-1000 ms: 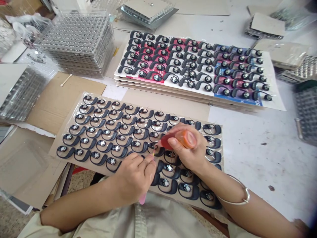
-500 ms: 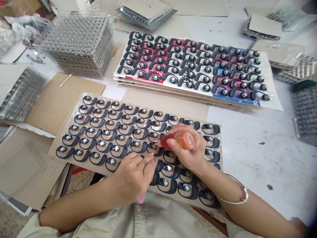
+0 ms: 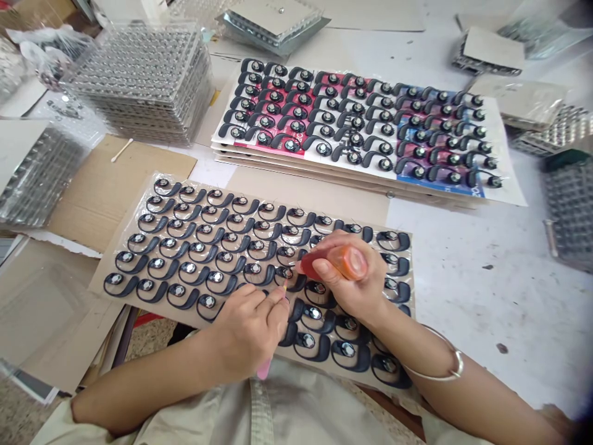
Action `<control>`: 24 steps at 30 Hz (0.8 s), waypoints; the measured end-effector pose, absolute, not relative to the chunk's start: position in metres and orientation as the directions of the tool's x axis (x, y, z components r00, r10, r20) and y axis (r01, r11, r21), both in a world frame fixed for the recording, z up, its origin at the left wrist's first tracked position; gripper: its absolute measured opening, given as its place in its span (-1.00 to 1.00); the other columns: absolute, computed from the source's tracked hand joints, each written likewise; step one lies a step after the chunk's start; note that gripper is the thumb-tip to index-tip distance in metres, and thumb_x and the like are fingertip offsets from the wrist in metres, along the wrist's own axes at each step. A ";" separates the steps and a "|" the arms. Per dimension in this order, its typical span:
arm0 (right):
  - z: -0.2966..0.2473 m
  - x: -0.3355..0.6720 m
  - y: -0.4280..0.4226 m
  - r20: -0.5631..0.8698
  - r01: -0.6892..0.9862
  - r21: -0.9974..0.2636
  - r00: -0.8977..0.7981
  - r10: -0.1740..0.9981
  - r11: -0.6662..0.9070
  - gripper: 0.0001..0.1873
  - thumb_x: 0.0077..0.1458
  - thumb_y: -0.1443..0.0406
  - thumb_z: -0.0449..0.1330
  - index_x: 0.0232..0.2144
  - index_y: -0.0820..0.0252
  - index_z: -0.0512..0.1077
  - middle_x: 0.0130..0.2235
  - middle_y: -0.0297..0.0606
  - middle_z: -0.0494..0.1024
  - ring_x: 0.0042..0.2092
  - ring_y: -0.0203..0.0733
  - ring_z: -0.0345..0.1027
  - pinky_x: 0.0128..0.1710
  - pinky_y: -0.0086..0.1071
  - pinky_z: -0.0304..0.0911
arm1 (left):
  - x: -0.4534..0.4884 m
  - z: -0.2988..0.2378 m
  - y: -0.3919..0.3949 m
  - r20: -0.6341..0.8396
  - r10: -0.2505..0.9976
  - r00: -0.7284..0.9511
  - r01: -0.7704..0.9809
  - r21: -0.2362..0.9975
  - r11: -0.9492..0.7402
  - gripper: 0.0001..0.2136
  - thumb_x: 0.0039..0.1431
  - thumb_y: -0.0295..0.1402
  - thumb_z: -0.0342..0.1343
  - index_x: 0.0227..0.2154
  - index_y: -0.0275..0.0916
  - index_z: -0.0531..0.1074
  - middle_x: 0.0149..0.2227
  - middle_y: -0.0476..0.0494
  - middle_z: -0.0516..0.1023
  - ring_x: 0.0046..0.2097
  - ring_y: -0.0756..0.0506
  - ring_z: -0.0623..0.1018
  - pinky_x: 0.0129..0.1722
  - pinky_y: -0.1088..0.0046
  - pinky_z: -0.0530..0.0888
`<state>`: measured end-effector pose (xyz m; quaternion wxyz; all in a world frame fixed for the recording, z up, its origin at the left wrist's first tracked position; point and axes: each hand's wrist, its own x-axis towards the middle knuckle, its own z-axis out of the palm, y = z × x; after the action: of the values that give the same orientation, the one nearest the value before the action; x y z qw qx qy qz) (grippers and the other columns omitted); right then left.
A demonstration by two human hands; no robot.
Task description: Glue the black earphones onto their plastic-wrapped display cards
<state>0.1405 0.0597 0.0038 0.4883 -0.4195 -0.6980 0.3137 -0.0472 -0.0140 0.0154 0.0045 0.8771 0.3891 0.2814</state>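
White worktop [image 3: 463,278], clear trays [image 3: 139,80] stacked behind. L hand [image 3: 250,330]: fingers pinch pink tool [image 3: 264,369]; R hand [image 3: 359,281]: fingers round red-orange tool [image 3: 351,262], both above black hook-shaped pcs [image 3: 230,285].

Pink-ended tool [image 3: 264,369]: middle hidden inside my left hand [image 3: 250,324]; tip too small to tell. Red-and-orange tool [image 3: 351,262]: partly covered by my right hand [image 3: 359,285]. Black hooks [image 3: 320,295]: several partly hidden beneath my hands. Printed sheet [image 3: 508,170]: lettering obscured. Left tray stack [image 3: 41,182]: cut off by the edge. Plastic bag [image 3: 50,46]: contents blurred.
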 end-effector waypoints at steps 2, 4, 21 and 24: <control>0.004 0.141 0.059 0.436 0.292 -0.832 -0.182 0.881 0.472 -0.82 0.02 0.17 0.30 -0.38 0.08 0.40 -0.47 -0.33 0.53 -0.45 -0.22 0.41 -0.46 -0.32 0.35 | -0.048 0.015 -0.014 0.490 0.686 0.538 0.679 0.230 -0.697 -0.85 0.19 -0.58 -0.04 -0.33 -0.42 0.44 -0.26 -0.32 0.61 -0.47 -0.04 0.49 -0.48 0.41 0.47; 0.005 0.141 0.059 0.448 0.316 -0.814 -0.192 0.873 0.487 -0.83 0.03 0.18 0.29 -0.37 0.08 0.40 -0.47 -0.32 0.53 -0.44 -0.21 0.42 -0.45 -0.30 0.35 | -0.048 0.015 -0.013 0.480 0.688 0.544 0.676 0.235 -0.699 -0.87 0.19 -0.57 -0.02 -0.32 -0.41 0.44 -0.26 -0.31 0.61 -0.44 -0.04 0.51 -0.47 0.42 0.48; 0.011 0.143 0.055 0.491 0.376 -0.742 -0.258 0.832 0.554 -0.85 0.02 0.21 0.28 -0.36 0.06 0.39 -0.45 -0.31 0.53 -0.45 -0.21 0.41 -0.46 -0.30 0.35 | -0.050 0.016 -0.012 0.460 0.703 0.543 0.669 0.270 -0.693 -0.85 0.19 -0.56 -0.04 -0.30 -0.42 0.44 -0.26 -0.27 0.61 -0.43 -0.04 0.52 -0.45 0.41 0.46; 0.011 0.144 0.055 0.499 0.371 -0.736 -0.266 0.825 0.566 -0.84 0.01 0.23 0.29 -0.34 0.07 0.39 -0.44 -0.30 0.52 -0.44 -0.22 0.40 -0.46 -0.30 0.34 | -0.050 0.015 -0.012 0.459 0.704 0.541 0.669 0.272 -0.692 -0.86 0.18 -0.56 -0.03 -0.29 -0.41 0.43 -0.25 -0.27 0.61 -0.42 -0.04 0.52 -0.43 0.42 0.45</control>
<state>0.1436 0.0546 0.0108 0.4592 -0.3952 -0.7563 0.2469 -0.0500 -0.0122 0.0153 0.0320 0.8773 0.3914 0.2760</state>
